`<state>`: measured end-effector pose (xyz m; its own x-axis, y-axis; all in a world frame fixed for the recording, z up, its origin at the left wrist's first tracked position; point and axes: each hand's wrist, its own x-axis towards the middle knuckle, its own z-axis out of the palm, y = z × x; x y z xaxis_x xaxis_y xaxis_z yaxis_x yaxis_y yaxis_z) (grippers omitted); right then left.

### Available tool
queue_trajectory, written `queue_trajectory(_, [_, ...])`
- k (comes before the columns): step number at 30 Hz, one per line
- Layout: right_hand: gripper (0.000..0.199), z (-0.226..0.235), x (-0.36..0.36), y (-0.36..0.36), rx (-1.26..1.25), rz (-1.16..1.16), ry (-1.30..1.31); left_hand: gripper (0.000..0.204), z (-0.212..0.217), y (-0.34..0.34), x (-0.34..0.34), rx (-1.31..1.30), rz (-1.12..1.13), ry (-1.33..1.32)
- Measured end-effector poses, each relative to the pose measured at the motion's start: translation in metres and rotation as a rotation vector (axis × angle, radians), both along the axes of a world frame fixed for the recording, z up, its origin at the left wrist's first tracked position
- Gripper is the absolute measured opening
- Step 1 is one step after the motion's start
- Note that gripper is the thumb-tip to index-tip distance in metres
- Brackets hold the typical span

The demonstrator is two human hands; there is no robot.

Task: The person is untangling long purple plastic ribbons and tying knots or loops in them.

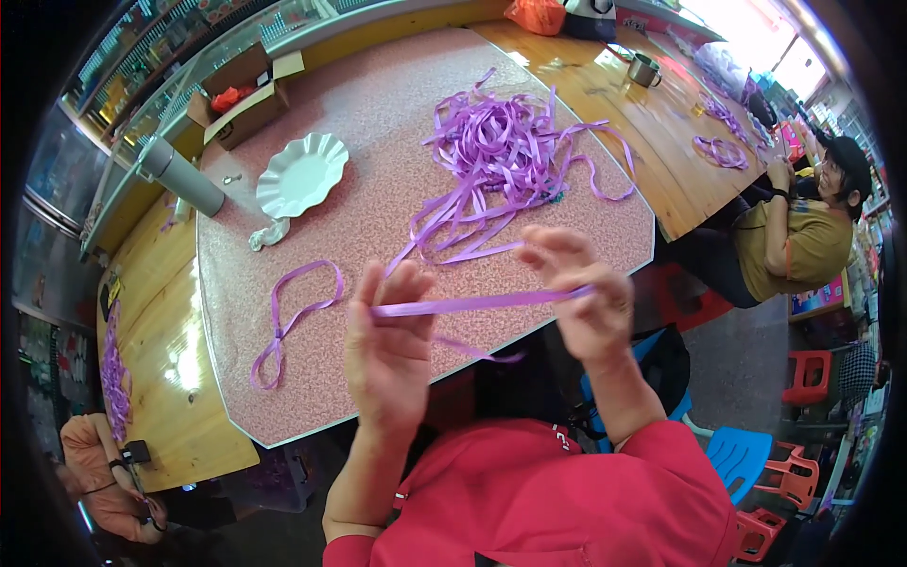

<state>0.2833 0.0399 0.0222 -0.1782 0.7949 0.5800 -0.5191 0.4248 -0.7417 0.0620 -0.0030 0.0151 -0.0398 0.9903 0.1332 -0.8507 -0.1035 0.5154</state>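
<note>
Where ribbon spans hand to hand, it's straight.

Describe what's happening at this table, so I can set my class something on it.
A person in a red top holds a purple ribbon stretched between the left hand and right hand, near the edge of the pink table. How the fingers grip it is hard to tell. Beyond lies a tangled ribbon pile; a ribbon loop lies to the left, nearer than the scalloped plate.

Ribbon partly hidden behind left fingers
</note>
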Motion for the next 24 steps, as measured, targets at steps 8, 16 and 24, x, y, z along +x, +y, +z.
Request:
queue_trajectory(8, [0.025,0.009,0.102,0.035,-0.223,0.054,0.565,0.044,-0.003,0.020,-0.102,-0.067,0.289,0.074])
queue_trajectory(16, [0.019,-0.044,0.160,0.081,-0.395,0.057,0.766,0.040,-0.025,0.039,-0.163,-0.199,0.459,0.135])
queue_trajectory(24, [0.021,-0.070,0.188,0.121,-0.392,0.125,0.842,0.037,-0.029,0.041,-0.166,-0.179,0.549,0.187])
